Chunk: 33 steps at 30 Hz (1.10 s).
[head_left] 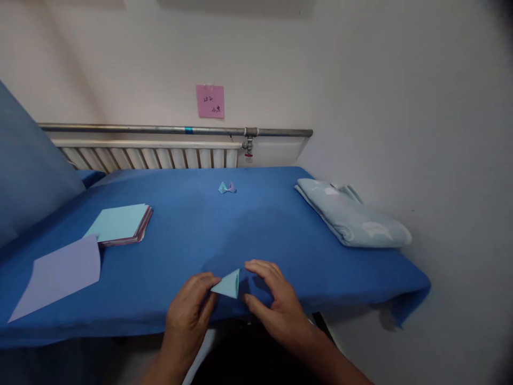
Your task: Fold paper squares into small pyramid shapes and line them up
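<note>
My left fingers pinch the narrow end of a folded pale-blue paper, near the front edge of the blue cloth; my right fingers, parted, stand just beside its wide end. Farther out: lilac sheet, paper stack, small bow.

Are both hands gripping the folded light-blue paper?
No, only the left hand pinches the folded light-blue paper; the right hand is open, apart from it.
</note>
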Motion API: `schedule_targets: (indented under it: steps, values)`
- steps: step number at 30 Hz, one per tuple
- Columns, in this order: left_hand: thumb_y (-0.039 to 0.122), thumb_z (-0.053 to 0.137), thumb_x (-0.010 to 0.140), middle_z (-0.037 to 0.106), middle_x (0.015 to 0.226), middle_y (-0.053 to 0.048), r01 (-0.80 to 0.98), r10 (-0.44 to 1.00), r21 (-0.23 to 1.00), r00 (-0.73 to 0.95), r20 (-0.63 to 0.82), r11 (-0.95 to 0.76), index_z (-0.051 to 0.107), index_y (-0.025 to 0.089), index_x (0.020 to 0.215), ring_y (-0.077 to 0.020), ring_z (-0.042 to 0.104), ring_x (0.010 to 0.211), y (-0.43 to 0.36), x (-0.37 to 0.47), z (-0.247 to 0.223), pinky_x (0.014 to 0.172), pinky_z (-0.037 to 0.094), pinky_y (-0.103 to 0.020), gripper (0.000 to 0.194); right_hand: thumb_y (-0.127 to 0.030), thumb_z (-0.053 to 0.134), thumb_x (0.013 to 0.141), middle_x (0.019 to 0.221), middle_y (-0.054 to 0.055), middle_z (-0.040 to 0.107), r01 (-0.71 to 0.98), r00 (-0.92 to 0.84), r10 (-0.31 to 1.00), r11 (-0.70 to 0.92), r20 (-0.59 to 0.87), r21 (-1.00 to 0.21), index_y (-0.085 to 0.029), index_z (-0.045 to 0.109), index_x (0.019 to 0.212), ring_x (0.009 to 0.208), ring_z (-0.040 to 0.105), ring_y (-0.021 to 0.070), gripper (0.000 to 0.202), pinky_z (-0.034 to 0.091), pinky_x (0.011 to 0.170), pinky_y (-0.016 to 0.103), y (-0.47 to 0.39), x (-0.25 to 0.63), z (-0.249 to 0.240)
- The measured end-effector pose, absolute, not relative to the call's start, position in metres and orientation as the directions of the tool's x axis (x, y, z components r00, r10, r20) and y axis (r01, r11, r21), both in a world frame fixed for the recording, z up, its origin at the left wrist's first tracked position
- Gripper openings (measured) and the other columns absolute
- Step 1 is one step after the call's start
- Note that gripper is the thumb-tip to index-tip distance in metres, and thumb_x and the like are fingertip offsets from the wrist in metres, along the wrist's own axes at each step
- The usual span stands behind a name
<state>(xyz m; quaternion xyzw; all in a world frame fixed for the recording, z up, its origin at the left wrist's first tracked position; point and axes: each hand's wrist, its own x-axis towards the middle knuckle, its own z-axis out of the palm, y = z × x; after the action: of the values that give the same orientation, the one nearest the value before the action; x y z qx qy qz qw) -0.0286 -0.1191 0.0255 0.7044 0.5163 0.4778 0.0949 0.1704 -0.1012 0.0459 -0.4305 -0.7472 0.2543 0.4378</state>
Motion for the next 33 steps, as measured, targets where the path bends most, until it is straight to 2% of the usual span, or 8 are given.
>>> schedule_targets:
  steps: [2,5,11,16,19,23,29,33]
  values:
    - [0.013,0.047,0.088,0.069,0.096,-0.006,0.774,0.687,0.386,0.085,0.722,-0.502,0.066,0.023,0.1,-0.019,0.063,0.091,-0.109,-0.032,0.02,0.082,0.046,-0.032,0.025,-0.014,0.057,0.078,0.115,0.008,0.061,0.427,-0.256,0.817,0.576,0.517,-0.697,-0.024,0.057,0.113,0.112,0.053,0.0229,0.037,0.042,0.097,0.044,-0.096,0.172,0.047]
    - [0.013,0.044,0.091,0.068,0.096,-0.009,0.887,0.66,0.174,0.174,0.73,-0.427,0.065,0.02,0.1,-0.0202,0.062,0.09,-0.093,-0.031,0.01,0.08,0.046,-0.034,0.024,-0.016,0.054,0.083,0.114,0.009,0.062,0.471,-0.21,0.821,0.56,0.53,-0.682,-0.023,0.058,0.108,0.11,0.055,0.0225,0.026,0.045,0.094,0.043,-0.086,0.177,0.041]
    - [0.007,0.044,0.087,0.067,0.091,-0.009,0.947,0.811,0.067,0.23,0.538,-0.313,0.065,0.017,0.096,-0.0222,0.058,0.08,-0.085,-0.004,-0.002,0.072,0.044,-0.037,0.025,-0.013,0.049,0.086,0.109,0.011,0.063,0.564,-0.225,0.806,0.566,0.547,-0.602,-0.02,0.061,0.101,0.105,0.057,0.0227,0.021,0.047,0.089,0.042,-0.076,0.191,0.02]
    - [0.002,0.044,0.082,0.065,0.102,-0.014,0.95,0.886,0.011,0.286,0.364,-0.311,0.061,0.009,0.111,-0.0274,0.055,0.09,-0.095,0.008,0.0,0.081,0.042,-0.043,0.034,-0.01,0.045,0.087,0.105,0.009,0.064,0.587,-0.434,0.762,0.644,0.481,-0.49,-0.021,0.061,0.102,0.097,0.057,0.0209,0.024,0.045,0.086,0.04,-0.082,0.196,0.014]
    - [0.004,0.044,0.081,0.064,0.109,-0.015,0.937,0.903,0.053,0.315,0.292,-0.344,0.06,0.009,0.115,-0.0285,0.055,0.095,-0.096,0.003,0.005,0.085,0.04,-0.045,0.039,-0.011,0.047,0.087,0.103,0.006,0.065,0.585,-0.554,0.728,0.685,0.404,-0.433,-0.021,0.06,0.105,0.095,0.055,0.0209,0.024,0.042,0.084,0.038,-0.083,0.197,0.013]
    - [0.01,0.044,0.082,0.066,0.107,-0.011,0.9,0.913,0.202,0.343,0.222,-0.387,0.063,0.015,0.111,-0.026,0.058,0.092,-0.084,-0.007,0.016,0.084,0.04,-0.043,0.034,-0.011,0.047,0.085,0.103,0.005,0.065,0.578,-0.623,0.698,0.715,0.352,-0.394,-0.02,0.059,0.104,0.095,0.053,0.0205,0.024,0.039,0.082,0.036,-0.078,0.201,0.01]
    - [0.024,0.048,0.085,0.067,0.086,-0.004,0.868,0.966,0.431,0.258,0.029,-0.245,0.065,0.022,0.087,-0.022,0.059,0.077,-0.057,-0.009,0.027,0.07,0.041,-0.036,0.017,-0.013,0.046,0.086,0.103,0.004,0.066,0.528,-0.668,0.661,0.745,0.342,-0.409,-0.02,0.059,0.102,0.094,0.052,0.0197,0.021,0.037,0.078,0.034,-0.07,0.207,0.004]
    - [0.026,0.05,0.084,0.065,0.077,-0.002,0.869,0.971,0.464,0.227,-0.07,-0.169,0.061,0.022,0.076,-0.0212,0.058,0.073,-0.05,-0.007,0.031,0.068,0.039,-0.035,0.014,-0.013,0.046,0.086,0.102,0.004,0.067,0.511,-0.684,0.66,0.737,0.311,-0.442,-0.02,0.059,0.102,0.091,0.052,0.0193,0.022,0.036,0.075,0.034,-0.066,0.208,0.004]
